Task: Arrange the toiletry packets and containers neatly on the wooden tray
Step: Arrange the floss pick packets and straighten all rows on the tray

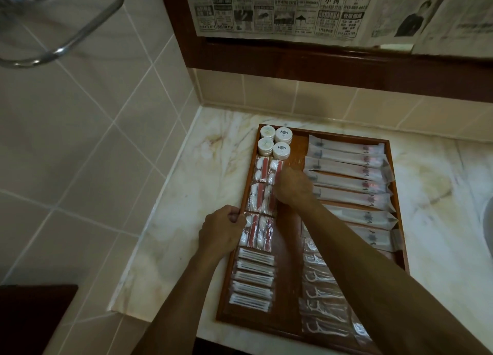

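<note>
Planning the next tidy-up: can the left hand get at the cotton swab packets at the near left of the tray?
Probably yes. The left hand grips the tray's left rim, just beyond the cotton swab packets, and nothing covers them.

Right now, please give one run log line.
left hand: grips tray edge | right hand: on red-white packets | round containers: far-left corner

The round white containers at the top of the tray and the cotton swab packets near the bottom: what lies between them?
In the head view, between the round white containers and the cotton swab packets lie red-and-white packets in pairs; both hands touch them.
</note>
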